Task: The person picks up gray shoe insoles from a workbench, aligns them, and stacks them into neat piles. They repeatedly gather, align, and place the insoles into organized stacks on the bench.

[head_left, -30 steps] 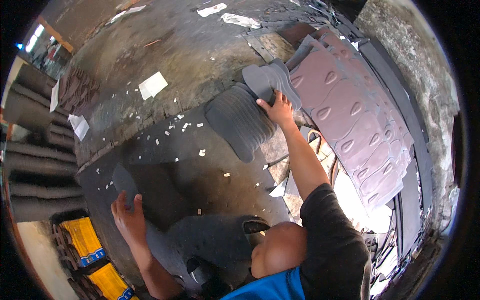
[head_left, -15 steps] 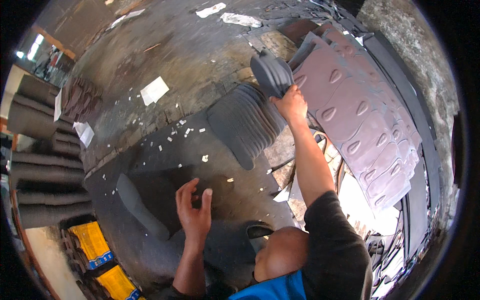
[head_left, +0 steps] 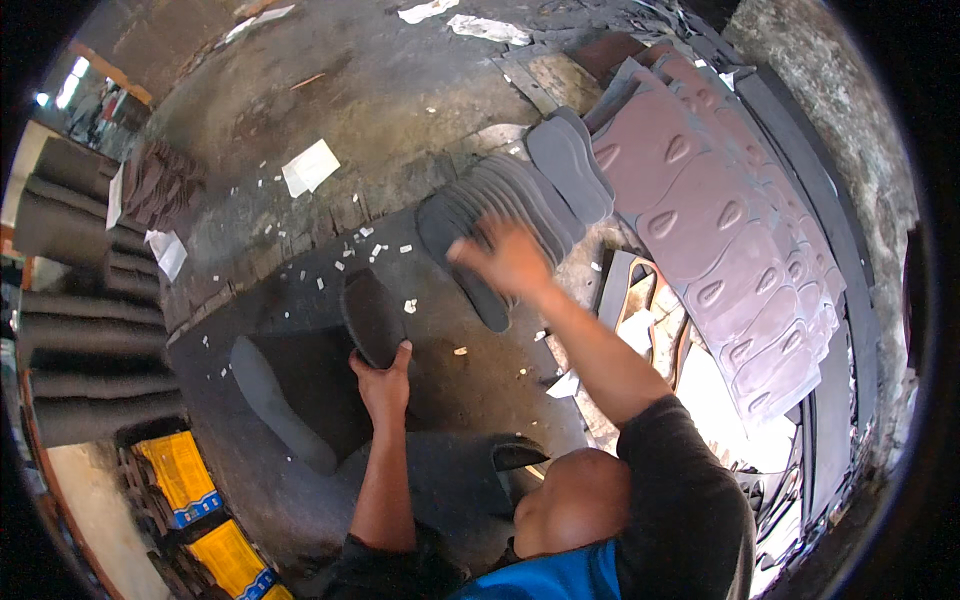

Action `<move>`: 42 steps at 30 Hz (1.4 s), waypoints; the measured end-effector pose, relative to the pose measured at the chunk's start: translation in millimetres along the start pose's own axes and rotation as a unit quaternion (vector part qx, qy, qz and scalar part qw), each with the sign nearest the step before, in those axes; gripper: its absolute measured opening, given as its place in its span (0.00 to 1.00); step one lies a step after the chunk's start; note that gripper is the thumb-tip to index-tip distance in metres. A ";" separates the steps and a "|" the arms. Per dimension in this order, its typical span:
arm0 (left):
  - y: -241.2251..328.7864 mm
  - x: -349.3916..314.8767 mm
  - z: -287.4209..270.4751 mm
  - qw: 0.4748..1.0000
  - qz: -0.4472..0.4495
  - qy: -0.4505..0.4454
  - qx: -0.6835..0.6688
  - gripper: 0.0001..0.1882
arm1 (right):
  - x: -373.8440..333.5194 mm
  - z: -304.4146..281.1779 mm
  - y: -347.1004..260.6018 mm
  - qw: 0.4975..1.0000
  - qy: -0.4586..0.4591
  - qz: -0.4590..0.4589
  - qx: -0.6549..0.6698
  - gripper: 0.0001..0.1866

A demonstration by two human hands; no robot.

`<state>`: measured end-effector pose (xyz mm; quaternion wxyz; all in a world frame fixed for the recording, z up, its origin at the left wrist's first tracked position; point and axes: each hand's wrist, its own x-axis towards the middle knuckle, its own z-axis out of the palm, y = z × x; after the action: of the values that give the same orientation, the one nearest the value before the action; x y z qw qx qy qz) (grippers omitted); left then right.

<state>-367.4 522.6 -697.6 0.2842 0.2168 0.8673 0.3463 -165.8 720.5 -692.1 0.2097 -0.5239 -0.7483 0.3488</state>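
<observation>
My left hand (head_left: 383,380) grips a dark shoe sole (head_left: 372,312) by its lower end, thumb on one side and fingers on the other, over the dark sheet. My right hand (head_left: 512,262), slightly smeared, reaches over a fanned row of dark grey soles (head_left: 480,212) with its fingers apart and nothing held in them. Whether it touches the row cannot be made out. At the row's far right end rests a small pile of lighter grey soles (head_left: 570,165). A curved grey edge of sheet material (head_left: 275,410) lies left of my left hand.
Brownish sheets with moulded sole shapes (head_left: 690,230) are stacked to the right. Cut-out scraps (head_left: 640,285) lie between them and my right arm. Dark stacks (head_left: 95,350) and yellow packages (head_left: 180,480) stand at left. White paper (head_left: 311,168) and small scraps litter the floor.
My right hand has let go of the grey soles, now lying at the row's far end, and moved left and nearer. My left hand, bare before, now grips a sole.
</observation>
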 end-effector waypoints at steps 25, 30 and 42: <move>21.1 18.9 30.7 0.965 0.203 -0.079 -0.147 0.54 | -26.2 -1.3 6.0 0.988 -0.083 0.110 0.074 0.58; 6.2 -23.9 -9.2 0.955 0.245 -0.069 -0.153 0.54 | -67.0 -14.1 -3.0 0.991 -0.070 -0.013 0.110 0.64; -35.3 -20.9 -21.0 0.964 0.260 -0.046 -0.024 0.50 | -78.2 -6.7 -5.1 0.974 -0.222 -0.035 -0.032 0.64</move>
<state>-371.7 477.0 -703.5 0.2286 0.4436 0.7589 0.4184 -136.1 648.7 -679.8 0.0328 -0.4135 -0.8047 0.4248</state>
